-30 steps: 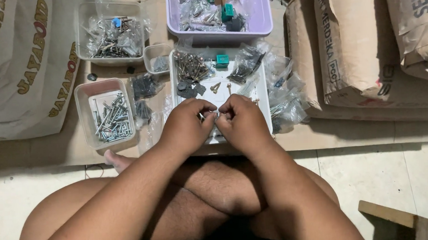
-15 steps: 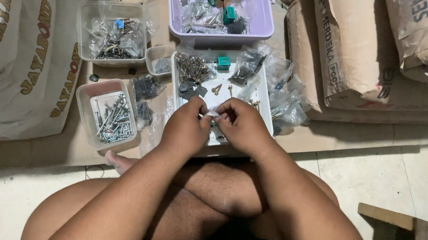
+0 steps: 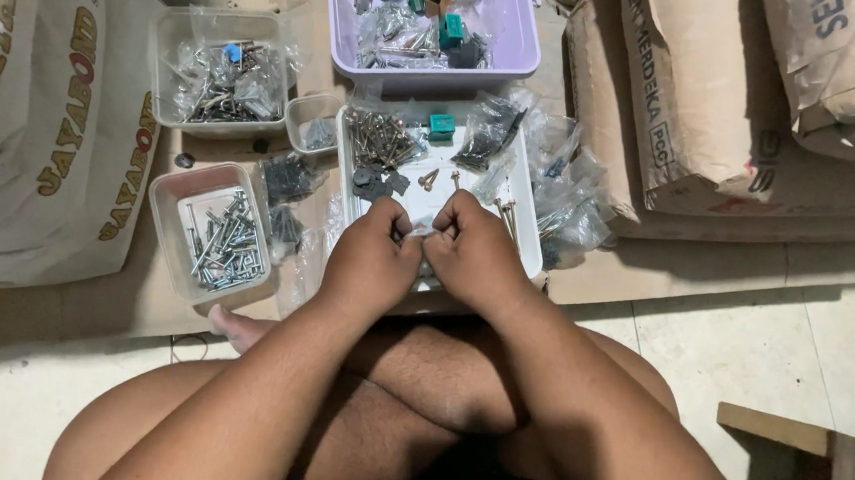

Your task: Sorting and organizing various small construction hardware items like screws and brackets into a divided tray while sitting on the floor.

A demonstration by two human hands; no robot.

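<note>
Left hand and right hand were curled into loose fists, knuckles touching, over the near half of a white rectangular plastic tray. Fingertips of both pinched together at one spot between the fists; whatever small part sat in that pinch was hidden, cannot tell what it was or which hand had it. Just beyond the knuckles on the tray: two loose brass-coloured screws, a heap of dark screws, a small green plastic block. Left of the left hand, well apart, a clear square plastic tub of silver bolts. Right of the right hand, crumpled clear plastic bags of hardware. Farther beyond the hands, a lilac plastic bin with bagged parts. Tan paper sacks on the far right.
</note>
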